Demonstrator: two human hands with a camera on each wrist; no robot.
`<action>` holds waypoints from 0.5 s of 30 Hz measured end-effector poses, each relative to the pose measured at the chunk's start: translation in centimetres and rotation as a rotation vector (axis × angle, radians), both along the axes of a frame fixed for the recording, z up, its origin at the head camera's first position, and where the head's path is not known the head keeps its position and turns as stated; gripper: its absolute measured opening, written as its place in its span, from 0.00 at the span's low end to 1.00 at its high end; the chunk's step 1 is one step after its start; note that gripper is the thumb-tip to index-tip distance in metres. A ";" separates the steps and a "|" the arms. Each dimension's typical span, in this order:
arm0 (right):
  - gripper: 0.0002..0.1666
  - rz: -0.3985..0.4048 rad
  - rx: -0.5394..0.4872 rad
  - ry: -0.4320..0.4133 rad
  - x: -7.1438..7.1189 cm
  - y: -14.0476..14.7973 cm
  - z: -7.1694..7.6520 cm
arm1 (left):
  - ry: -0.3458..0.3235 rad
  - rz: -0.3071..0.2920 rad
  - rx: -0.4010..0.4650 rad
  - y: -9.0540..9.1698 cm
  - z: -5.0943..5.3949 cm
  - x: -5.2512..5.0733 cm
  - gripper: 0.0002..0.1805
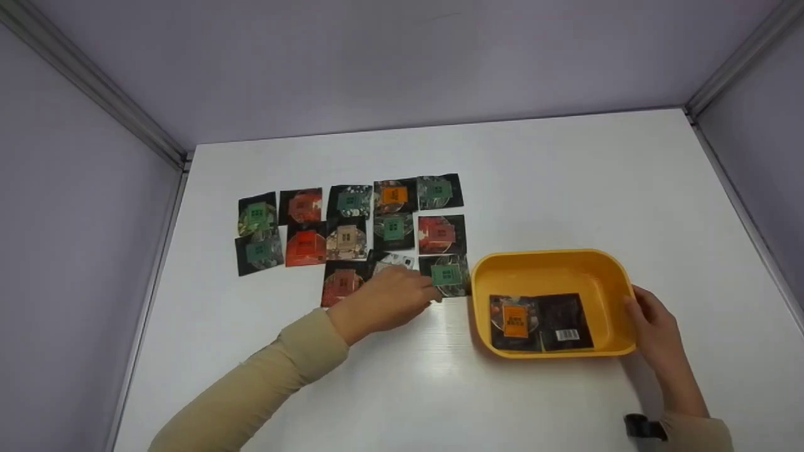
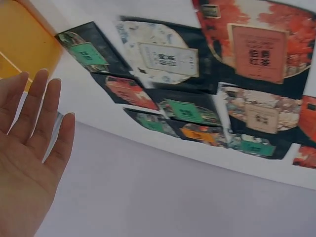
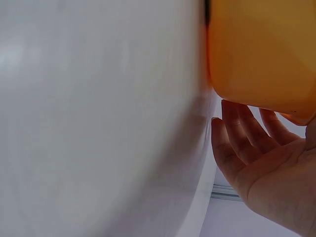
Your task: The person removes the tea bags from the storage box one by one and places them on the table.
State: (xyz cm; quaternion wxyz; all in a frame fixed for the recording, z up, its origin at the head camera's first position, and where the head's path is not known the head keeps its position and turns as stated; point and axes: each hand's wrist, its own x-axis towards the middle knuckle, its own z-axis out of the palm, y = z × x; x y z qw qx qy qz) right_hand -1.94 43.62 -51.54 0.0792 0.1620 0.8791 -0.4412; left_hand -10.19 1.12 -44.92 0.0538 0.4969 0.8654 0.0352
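Note:
Several square, dark printed packets (image 1: 347, 240) lie face up in uneven rows on the white table. My left hand (image 1: 392, 298) reaches over the front row, partly hiding a whitish packet (image 2: 168, 57), beside a green-labelled packet (image 1: 447, 275). Its fingers are nearly straight in the left wrist view, holding nothing. To the right stands a yellow plastic basin (image 1: 565, 260). Inside it lie an orange-labelled packet (image 1: 515, 321) and a black one (image 1: 564, 321) showing its barcode side. My right hand (image 1: 656, 326) grips the basin's right side, thumb at the rim and fingers outside the wall.
The table (image 1: 584, 182) meets pale walls at the back and both sides, with metal edging (image 1: 182, 164) in the corners. A black band (image 1: 644, 427) shows near the right wrist.

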 end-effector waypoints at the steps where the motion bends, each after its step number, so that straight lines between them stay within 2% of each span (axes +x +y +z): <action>1: 0.41 -0.001 0.001 0.000 0.0 0.0 0.0 | 0.013 -0.028 -0.017 0.7 0.2 0.0 0.12; 5: 0.41 -0.002 -0.007 -0.004 0.0 0.0 0.2 | 0.067 -0.129 -0.045 3.6 1.4 0.2 0.14; 10: 0.42 -0.011 -0.024 -0.035 -0.1 -0.1 0.2 | 0.129 -0.210 -0.058 7.3 2.5 -0.1 0.12; 13: 0.43 -0.019 -0.021 -0.057 -0.2 -0.1 0.1 | 0.142 -0.255 -0.069 9.8 2.9 -0.3 0.12; 15: 0.43 -0.020 -0.016 -0.062 -0.2 -0.1 0.1 | 0.117 -0.269 -0.060 11.4 3.0 -0.6 0.13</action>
